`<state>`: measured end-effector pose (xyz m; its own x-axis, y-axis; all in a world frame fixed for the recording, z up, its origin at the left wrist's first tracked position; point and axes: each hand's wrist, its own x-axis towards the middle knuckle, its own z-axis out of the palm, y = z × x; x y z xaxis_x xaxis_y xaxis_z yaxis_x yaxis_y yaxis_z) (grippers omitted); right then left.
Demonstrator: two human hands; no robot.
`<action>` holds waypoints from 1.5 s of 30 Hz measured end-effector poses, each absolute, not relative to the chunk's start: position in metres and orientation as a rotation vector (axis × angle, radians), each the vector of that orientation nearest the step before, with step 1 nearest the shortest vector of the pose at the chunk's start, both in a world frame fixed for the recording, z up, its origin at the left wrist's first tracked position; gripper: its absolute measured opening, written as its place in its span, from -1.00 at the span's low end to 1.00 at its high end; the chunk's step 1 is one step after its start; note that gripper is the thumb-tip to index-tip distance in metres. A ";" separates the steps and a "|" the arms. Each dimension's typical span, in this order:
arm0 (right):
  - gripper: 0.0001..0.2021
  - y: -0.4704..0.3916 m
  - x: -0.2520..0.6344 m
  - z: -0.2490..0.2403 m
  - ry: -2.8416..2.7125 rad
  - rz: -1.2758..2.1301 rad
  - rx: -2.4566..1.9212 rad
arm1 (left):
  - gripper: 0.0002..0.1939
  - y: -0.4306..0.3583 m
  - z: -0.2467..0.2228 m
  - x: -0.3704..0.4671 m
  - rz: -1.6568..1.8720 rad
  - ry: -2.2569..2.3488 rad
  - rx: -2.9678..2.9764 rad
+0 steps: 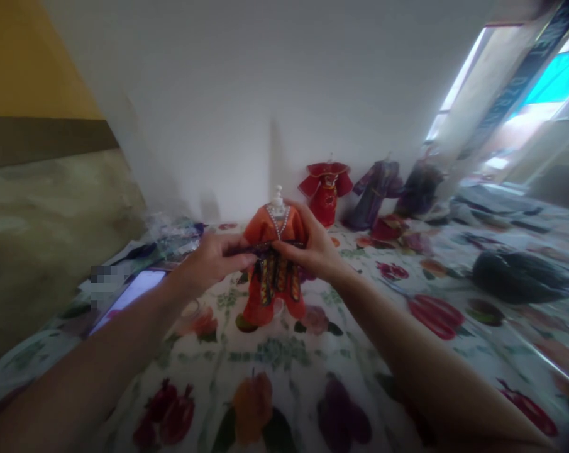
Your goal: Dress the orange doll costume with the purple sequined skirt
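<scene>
A small orange-red costume (278, 225) with a beaded V neckline stands upright on a form with a white knob on top. Across its waist runs a dark, bead-edged band (265, 248), from which patterned dark-and-gold strips (279, 280) hang over the front. My left hand (218, 257) pinches the band at the left side between thumb and fingers. On the right, my right hand (315, 248) has its thumb pressed on the band at the front, its fingers wrapped behind the costume and partly hidden.
Red (325, 192), purple (376, 192) and dark (420, 185) small costumes stand along the wall. A phone (128, 299) and plastic wrapping lie left. Red-handled scissors (436, 316) and a dark green object (522, 277) lie right on the fruit-print tablecloth (275, 352).
</scene>
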<state>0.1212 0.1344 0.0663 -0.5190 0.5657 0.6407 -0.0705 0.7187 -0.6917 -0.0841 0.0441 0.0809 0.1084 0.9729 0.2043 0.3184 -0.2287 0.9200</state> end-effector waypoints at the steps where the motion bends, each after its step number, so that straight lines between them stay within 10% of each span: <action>1: -0.32 0.134 0.121 0.066 -1.971 0.840 -0.383 | -0.88 0.044 0.081 -0.084 1.145 1.282 1.655; 45: -0.32 0.136 0.119 0.062 -1.932 0.950 -0.429 | -0.45 0.075 0.032 -0.071 1.456 1.463 1.294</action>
<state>0.1194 0.1358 0.0623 -0.5241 0.6234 0.5803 -0.0788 0.6429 -0.7619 -0.0707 0.0746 0.0320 -0.2648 0.9492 0.1700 0.1746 -0.1262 0.9765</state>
